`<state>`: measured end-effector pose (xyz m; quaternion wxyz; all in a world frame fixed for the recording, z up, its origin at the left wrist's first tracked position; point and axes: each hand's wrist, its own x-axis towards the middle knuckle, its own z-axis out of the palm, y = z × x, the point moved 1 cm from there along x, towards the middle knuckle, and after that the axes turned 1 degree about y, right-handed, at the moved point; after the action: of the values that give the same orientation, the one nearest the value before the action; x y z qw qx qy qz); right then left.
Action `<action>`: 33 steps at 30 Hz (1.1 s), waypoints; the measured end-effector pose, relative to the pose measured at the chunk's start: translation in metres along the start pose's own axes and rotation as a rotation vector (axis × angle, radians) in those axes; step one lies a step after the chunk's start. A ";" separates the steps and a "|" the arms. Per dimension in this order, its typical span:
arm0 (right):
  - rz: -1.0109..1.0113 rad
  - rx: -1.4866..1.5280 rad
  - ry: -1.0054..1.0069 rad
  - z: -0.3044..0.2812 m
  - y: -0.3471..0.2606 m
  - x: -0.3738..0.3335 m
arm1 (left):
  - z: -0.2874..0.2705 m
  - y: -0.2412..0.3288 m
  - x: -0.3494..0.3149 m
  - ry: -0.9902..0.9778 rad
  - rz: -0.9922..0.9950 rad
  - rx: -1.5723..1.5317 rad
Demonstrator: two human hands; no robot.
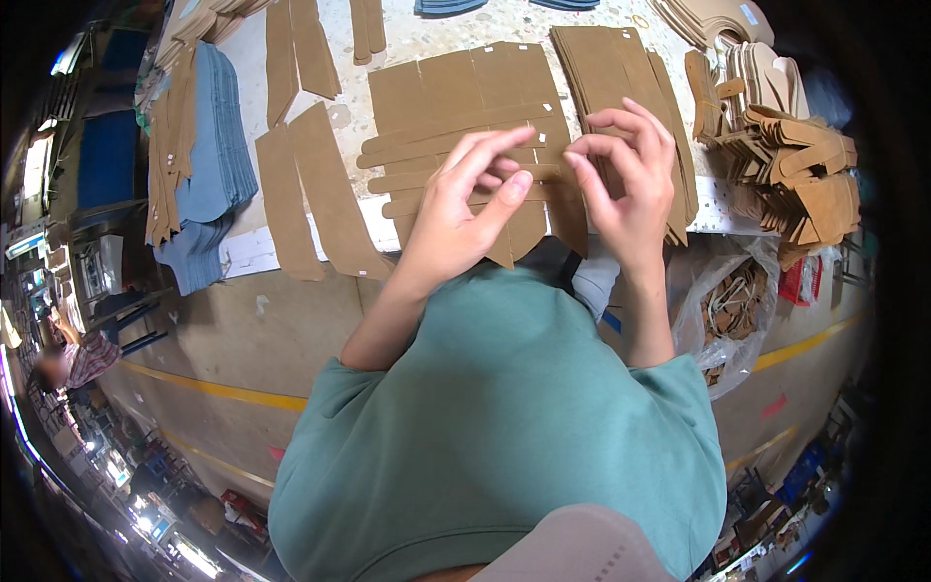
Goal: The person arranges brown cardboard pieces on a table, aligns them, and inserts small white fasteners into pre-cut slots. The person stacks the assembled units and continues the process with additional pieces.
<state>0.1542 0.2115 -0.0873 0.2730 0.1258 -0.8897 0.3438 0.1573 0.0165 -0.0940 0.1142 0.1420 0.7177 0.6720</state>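
My left hand (470, 199) hovers over brown flat pieces, its fingers loosely curled and the thumb apart from them, with nothing visible in it. To its right, my right hand (632, 184) is raised, thumb and index fingertips drawn together in a pinch; anything between them is too small to make out. Beneath both hands lie brown strips (427, 142), laid side by side, partly hidden by the left hand. Beyond them is a row of wider brown panels (441, 89) with small white labels. A stack of long brown panels (606, 68) lies beside my right hand.
Long brown pieces (330, 184) overhang the near edge of the pale table (359, 116). Blue stacked pieces (218, 136) stand at the left. Brown bundles (810, 165) are piled at the right, above a clear plastic bag (732, 310) of scraps. A person (82, 359) is at far left.
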 end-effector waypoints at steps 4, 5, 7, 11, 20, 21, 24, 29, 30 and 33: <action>0.254 0.025 -0.080 0.006 0.011 -0.016 | 0.020 -0.016 0.007 0.101 0.039 -0.155; 0.278 0.042 -0.102 0.007 0.012 -0.020 | 0.024 -0.020 0.008 0.105 0.047 -0.173; 0.261 0.009 -0.108 0.009 0.014 -0.024 | 0.031 -0.028 0.009 0.119 0.082 -0.168; 0.238 -0.018 -0.139 0.014 0.013 -0.026 | 0.033 -0.038 0.012 0.174 0.110 -0.077; 0.190 -0.099 -0.128 0.019 0.009 -0.027 | 0.034 -0.042 0.012 0.240 0.169 -0.039; 0.188 -0.101 -0.120 0.019 0.009 -0.027 | 0.034 -0.042 0.013 0.244 0.174 -0.034; 0.183 -0.107 -0.089 0.021 0.009 -0.029 | 0.034 -0.042 0.013 0.246 0.183 -0.028; 0.180 -0.118 -0.042 0.023 0.010 -0.032 | 0.034 -0.041 0.013 0.232 0.172 -0.030; 0.174 -0.120 -0.036 0.023 0.010 -0.032 | 0.033 -0.040 0.012 0.212 0.160 -0.023; 0.206 -0.084 -0.017 0.021 0.010 -0.031 | 0.032 -0.040 0.012 0.193 0.150 -0.018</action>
<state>0.1674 0.2058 -0.1237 0.2336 0.0253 -0.9138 0.3314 0.1558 0.0482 -0.1358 -0.0048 0.1287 0.7067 0.6957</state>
